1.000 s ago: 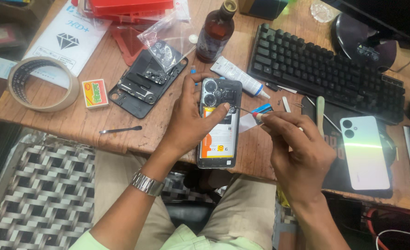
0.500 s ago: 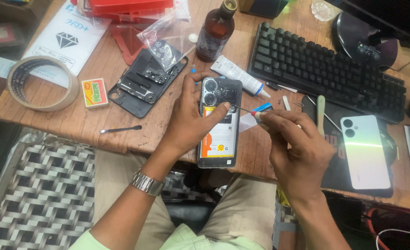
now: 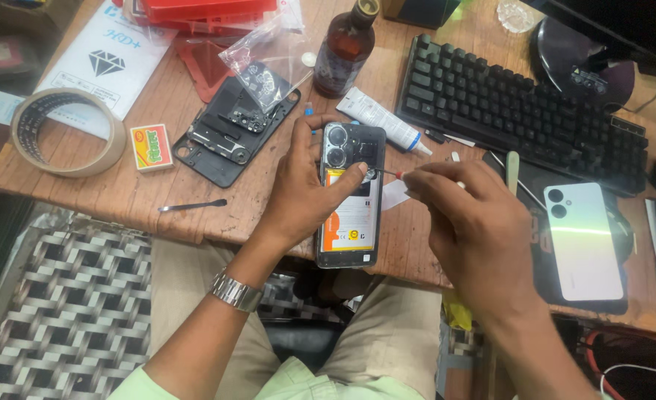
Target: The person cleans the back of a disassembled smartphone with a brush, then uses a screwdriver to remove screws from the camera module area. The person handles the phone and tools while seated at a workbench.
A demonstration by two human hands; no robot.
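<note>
My left hand [image 3: 305, 189] grips an opened phone [image 3: 350, 215] with its back cover off, battery and orange label showing, held at the table's front edge. The thumb lies across the phone near the camera module. My right hand [image 3: 476, 237] pinches a thin screwdriver [image 3: 387, 172] whose tip touches the phone's upper right area, just below the cameras. A metal watch [image 3: 235, 291] is on my left wrist.
On the wooden table [image 3: 120, 196]: a tape roll [image 3: 65, 133], a small yellow box [image 3: 152, 147], a dismantled phone frame [image 3: 231, 133], tweezers [image 3: 192, 205], a brown bottle [image 3: 346, 48], a white tube [image 3: 383, 122], a black keyboard [image 3: 520, 111], a pale green phone [image 3: 583, 241].
My right hand has shifted left and lowered, bringing the screwdriver tip onto the phone near the cameras. The left hand keeps the phone in the same place.
</note>
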